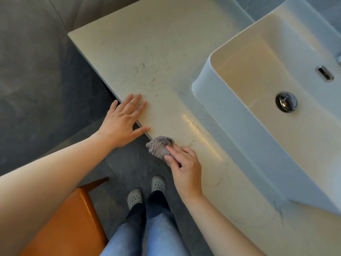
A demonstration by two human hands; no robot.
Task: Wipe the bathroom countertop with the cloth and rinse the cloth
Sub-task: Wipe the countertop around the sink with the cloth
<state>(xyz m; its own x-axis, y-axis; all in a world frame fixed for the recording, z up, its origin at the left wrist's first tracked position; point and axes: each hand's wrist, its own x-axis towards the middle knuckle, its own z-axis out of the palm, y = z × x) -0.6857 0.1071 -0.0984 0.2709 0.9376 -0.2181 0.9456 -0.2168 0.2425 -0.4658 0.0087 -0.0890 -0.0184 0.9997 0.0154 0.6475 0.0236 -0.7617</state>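
**Tabletop (147,52) with the cloth (158,146) at its front edge, in your right hand (184,167)**

Your pale stone tabletop fills the middle of the view. It is marked with grey smears, and a glossy streak runs beside the basin. The white basin (230,111) stands on the tabletop's right part. Dark grey floor tiles (36,89) lie to the left and below, and an orange seat (73,218) sits under your left forearm.

Your left hand (122,122) lies flat with its fingers straight and spread. The palm is over the front edge and the fingertips are on the stone. Your right hand, near it but apart, has its fingers curled onto the bunched grey cloth. The cloth sits at the front edge and partly overhangs it.

Your grey clogs (158,183) stand on the floor below the cloth. A chrome drain plug (286,102) sits in the basin's floor, and an overflow slot (325,73) is in its far wall.
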